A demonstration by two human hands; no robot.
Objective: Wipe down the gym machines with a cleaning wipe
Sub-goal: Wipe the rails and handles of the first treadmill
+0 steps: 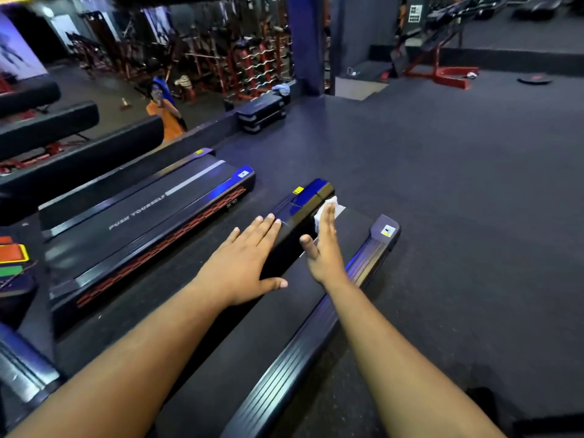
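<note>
"PUSH YOURSELF" in white capitals along belt of neighbouring treadmill. "X" mark, second character unclear, at rear end of its red honeycomb side strip. Yellow warning stickers on treadmill rear end caps — print too small. Wall poster — illegible.

This was a gym. Treadmills stood side by side on dark rubber flooring. Beyond them stood red weight racks.
</note>
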